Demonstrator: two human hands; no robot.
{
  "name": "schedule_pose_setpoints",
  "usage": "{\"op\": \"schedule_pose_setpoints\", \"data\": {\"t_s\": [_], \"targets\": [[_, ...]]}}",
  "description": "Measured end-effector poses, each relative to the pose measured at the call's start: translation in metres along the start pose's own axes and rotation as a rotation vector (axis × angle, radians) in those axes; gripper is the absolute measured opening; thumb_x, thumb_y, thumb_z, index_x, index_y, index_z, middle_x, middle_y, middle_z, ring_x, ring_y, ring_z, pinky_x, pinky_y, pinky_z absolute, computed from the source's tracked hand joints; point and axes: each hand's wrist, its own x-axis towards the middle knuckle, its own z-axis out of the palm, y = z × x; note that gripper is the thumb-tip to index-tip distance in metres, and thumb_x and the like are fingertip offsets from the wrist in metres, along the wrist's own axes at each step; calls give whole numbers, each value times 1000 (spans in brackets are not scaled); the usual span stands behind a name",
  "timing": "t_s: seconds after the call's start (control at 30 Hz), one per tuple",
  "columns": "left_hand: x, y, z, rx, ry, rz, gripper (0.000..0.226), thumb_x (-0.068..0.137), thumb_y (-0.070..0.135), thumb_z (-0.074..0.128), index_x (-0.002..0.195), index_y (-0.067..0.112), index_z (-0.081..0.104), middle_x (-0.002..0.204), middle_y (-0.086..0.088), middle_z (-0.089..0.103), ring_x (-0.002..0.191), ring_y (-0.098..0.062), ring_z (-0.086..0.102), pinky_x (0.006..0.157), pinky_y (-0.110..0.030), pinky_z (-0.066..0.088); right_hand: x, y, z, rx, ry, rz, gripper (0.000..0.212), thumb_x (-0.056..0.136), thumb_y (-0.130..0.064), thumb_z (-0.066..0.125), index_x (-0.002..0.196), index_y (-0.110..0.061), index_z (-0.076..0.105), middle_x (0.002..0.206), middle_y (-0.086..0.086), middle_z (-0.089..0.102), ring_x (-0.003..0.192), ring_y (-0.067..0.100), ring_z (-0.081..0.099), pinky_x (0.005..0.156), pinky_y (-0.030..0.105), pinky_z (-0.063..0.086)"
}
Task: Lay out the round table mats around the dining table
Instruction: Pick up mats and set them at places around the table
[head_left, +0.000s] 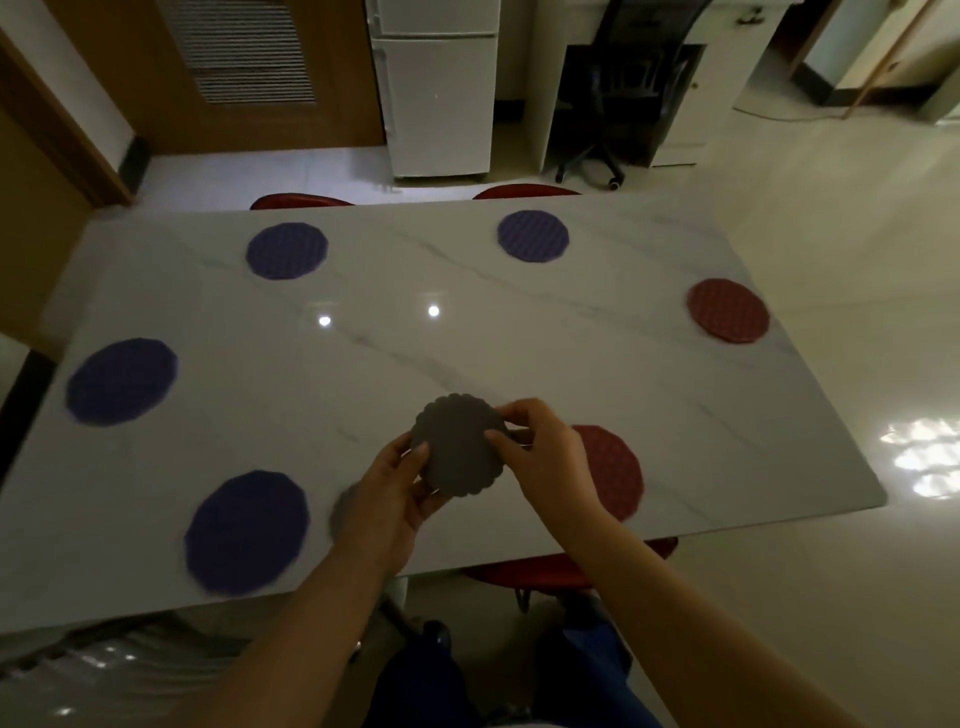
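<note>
The white marble-patterned rectangular dining table (467, 332) spreads out beneath and all around the grip. Well beyond the grip, past the table's far edge, stand a white two-door fridge (439, 93) and, to its right, a black office swivel chair (623, 88). Below and right of the grip, a red chair seat (545, 569) shows under the table's near edge.

Six round textured mats lie flat on the table. The near purple mat (247, 532) lies left of and below the grip. The left purple mat (122, 382) is farther out to the left. The far-left purple mat (287, 251) and the far-right purple mat (533, 235) lie well beyond the grip. The far red mat (728, 310) lies well to the right, and the near red mat (613, 470) is just right of the grip, partly hidden by the right hand (540, 457).

That hand and the left hand (395, 499) both pinch the grey round mat with a scalloped edge (460, 447), thumbs on its face at opposite edges, holding it above the table near the near edge.
</note>
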Motion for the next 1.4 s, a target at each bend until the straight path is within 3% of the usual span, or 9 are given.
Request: {"op": "schedule_pose_setpoints", "data": {"t_s": [0.17,0.4,0.57,0.77,0.93,1.03,1.17,1.3,1.4], "targets": [[10,-43,63,-60,1,12,51,81,26,62,128,10,55,122,-13,65,100,-28,69,69,-32,60,18,36,-71,47,9,28,18,86,-21,65,81,-36,56,81,-18,63,75,-13,60,54,3,45],[24,-100,144,-149,42,35,45,88,23,56,131,10,55,126,-14,64,108,-29,65,75,-35,61,52,80,-172,205,-32,153,10,85,-14,66,81,-21,60,87,3,67,79,17,68,63,24,57],[29,-112,156,-186,186,68,33,93,22,54,125,13,58,118,-9,67,95,-21,70,66,-29,59,65,116,-226,430,43,325,4,87,-9,63,89,-12,61,92,12,68,80,23,71,62,29,58],[30,-113,144,-173,250,91,31,93,23,53,123,16,57,117,-3,65,97,-19,67,66,-28,59,59,185,-236,246,104,513,8,88,-8,61,85,-14,57,91,10,62,81,22,64,56,28,54],[32,-117,145,-133,245,73,34,94,22,52,126,15,55,120,-4,63,96,-21,69,65,-29,60,60,213,-222,17,27,535,24,87,-8,61,66,-20,61,73,5,63,73,25,63,72,48,58],[34,-117,148,-126,232,63,27,93,21,54,119,17,60,114,-3,66,88,-18,72,62,-28,59,64,219,-216,-42,-3,548,8,87,-10,62,83,-8,68,78,8,65,76,27,64,76,51,58],[38,-116,148,-105,217,45,29,93,21,54,121,16,58,113,-3,67,88,-17,72,63,-30,60,66,222,-213,-115,36,559,15,86,-14,64,99,-7,63,91,10,66,84,25,63,80,47,56],[41,-116,147,-76,194,21,23,94,20,53,115,19,61,108,1,70,88,-17,73,63,-29,59,59,217,-217,-290,48,515,24,89,-17,58,113,-15,61,93,-1,64,77,11,57,58,23,44],[44,-115,150,-37,146,11,20,94,21,52,112,21,62,98,4,76,88,-16,72,62,-28,59,53,209,-222,-385,37,475,33,91,-23,55,124,-17,56,104,0,64,78,10,53,57,20,36]]}}
